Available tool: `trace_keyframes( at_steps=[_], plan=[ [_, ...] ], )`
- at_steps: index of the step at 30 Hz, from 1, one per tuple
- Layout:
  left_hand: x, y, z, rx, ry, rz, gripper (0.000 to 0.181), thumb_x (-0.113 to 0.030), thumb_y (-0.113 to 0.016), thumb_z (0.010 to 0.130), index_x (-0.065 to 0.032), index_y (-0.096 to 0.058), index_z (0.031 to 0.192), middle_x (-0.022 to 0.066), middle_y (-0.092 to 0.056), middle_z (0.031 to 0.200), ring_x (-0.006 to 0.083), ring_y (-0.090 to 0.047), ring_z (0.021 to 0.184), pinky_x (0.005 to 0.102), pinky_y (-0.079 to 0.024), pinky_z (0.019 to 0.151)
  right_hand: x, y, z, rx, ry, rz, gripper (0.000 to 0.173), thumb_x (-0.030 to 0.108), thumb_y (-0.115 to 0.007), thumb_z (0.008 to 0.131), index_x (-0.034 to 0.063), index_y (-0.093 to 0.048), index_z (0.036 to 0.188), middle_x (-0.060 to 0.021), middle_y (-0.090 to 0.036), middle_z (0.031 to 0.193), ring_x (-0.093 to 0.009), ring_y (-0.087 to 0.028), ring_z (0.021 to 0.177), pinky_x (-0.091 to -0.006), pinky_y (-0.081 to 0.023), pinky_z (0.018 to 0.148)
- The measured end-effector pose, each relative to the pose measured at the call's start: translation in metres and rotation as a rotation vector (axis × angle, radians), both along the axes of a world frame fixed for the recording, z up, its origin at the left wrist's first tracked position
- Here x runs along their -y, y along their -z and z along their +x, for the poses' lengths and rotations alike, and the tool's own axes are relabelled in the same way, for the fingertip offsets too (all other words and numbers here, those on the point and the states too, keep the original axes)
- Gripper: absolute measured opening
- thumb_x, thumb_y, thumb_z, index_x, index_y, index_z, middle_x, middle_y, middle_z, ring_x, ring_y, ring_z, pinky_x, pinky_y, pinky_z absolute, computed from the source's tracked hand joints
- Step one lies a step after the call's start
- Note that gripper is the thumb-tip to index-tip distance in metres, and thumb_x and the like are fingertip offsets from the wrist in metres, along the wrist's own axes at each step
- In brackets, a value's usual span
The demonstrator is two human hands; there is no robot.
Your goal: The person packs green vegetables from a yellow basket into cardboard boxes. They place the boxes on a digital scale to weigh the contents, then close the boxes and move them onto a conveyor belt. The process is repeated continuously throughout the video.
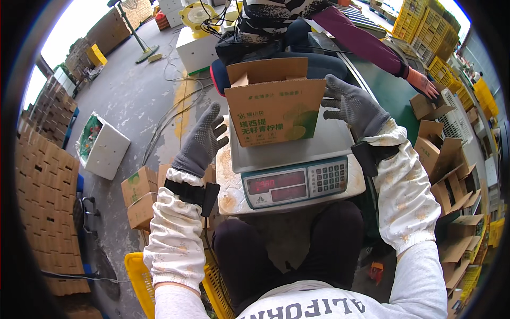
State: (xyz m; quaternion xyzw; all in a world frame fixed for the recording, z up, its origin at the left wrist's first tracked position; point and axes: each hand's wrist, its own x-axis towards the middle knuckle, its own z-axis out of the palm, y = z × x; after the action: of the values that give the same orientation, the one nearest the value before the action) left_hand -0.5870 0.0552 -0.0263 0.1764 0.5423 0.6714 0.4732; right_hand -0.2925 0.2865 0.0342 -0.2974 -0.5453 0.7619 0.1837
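An open-topped cardboard carton (275,115) with green printing stands on the metal pan (279,153) of a digital scale. The scale's teal front panel (295,182) has a lit red display and a keypad. In a grey dotted glove, my left hand (199,141) hovers left of the carton, apart from it, fingers spread. My right hand (354,105), gloved alike, is at the carton's right edge with its fingers apart; whether the fingertips touch the cardboard I cannot tell. The carton's inside is mostly hidden by its raised front flap.
A person (279,24) sits across from me, one gloved hand (422,81) at a small carton beside the green conveyor belt (394,89). Several open cartons (438,153) line the right. Closed cartons (139,187), a yellow crate (139,275) and a white foam box (105,147) are at left.
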Motion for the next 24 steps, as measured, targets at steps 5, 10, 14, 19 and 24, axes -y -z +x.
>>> trace_keyframes(
  at_steps=[5,10,14,19,24],
  plan=[
    [0.001,-0.002,0.0,0.002,0.005,-0.006,0.068,-0.056,-0.068,0.085,-0.0127,-0.048,0.134,0.0053,-0.049,0.113,0.0198,-0.052,0.1,0.0386,-0.048,0.084,-0.003,-0.005,-0.009,-0.017,-0.017,-0.01,0.037,0.044,-0.058,0.097,0.0115,-0.063,0.115,-0.0061,-0.064,0.111,-0.017,-0.061,0.097,-0.0354,-0.053,0.079],
    [-0.003,0.005,-0.006,0.059,0.006,0.016,0.067,-0.057,-0.066,0.087,-0.0114,-0.049,0.133,0.0078,-0.051,0.118,0.0217,-0.054,0.105,0.0409,-0.048,0.088,0.005,-0.011,-0.022,0.006,-0.02,0.035,0.041,0.045,-0.058,0.097,0.0106,-0.063,0.118,-0.0044,-0.064,0.11,-0.017,-0.061,0.099,-0.037,-0.051,0.085],
    [-0.007,0.02,-0.019,0.106,0.107,0.094,0.061,-0.055,-0.06,0.092,-0.0103,-0.051,0.131,0.0094,-0.056,0.122,0.0215,-0.055,0.112,0.0402,-0.048,0.091,0.011,-0.009,-0.032,0.045,0.002,0.058,0.043,0.046,-0.055,0.098,0.0101,-0.063,0.12,-0.0039,-0.065,0.113,-0.017,-0.061,0.101,-0.0375,-0.05,0.087],
    [-0.012,0.026,-0.019,0.171,0.148,0.124,0.057,-0.053,-0.057,0.094,-0.0109,-0.053,0.133,0.0072,-0.058,0.122,0.0221,-0.057,0.111,0.0386,-0.049,0.092,0.009,-0.005,-0.031,0.033,0.022,0.065,0.042,0.046,-0.055,0.098,0.0114,-0.062,0.121,-0.004,-0.064,0.116,-0.017,-0.062,0.102,-0.038,-0.051,0.087],
    [-0.024,0.024,-0.005,0.165,0.182,0.134,0.052,-0.049,-0.054,0.097,-0.0107,-0.054,0.132,0.0062,-0.061,0.117,0.0218,-0.058,0.108,0.0379,-0.049,0.092,-0.004,0.009,-0.021,0.002,-0.155,0.168,0.048,0.035,-0.06,0.097,0.0098,-0.05,0.138,-0.0049,-0.06,0.126,-0.019,-0.058,0.116,-0.0397,-0.054,0.09]
  ],
)
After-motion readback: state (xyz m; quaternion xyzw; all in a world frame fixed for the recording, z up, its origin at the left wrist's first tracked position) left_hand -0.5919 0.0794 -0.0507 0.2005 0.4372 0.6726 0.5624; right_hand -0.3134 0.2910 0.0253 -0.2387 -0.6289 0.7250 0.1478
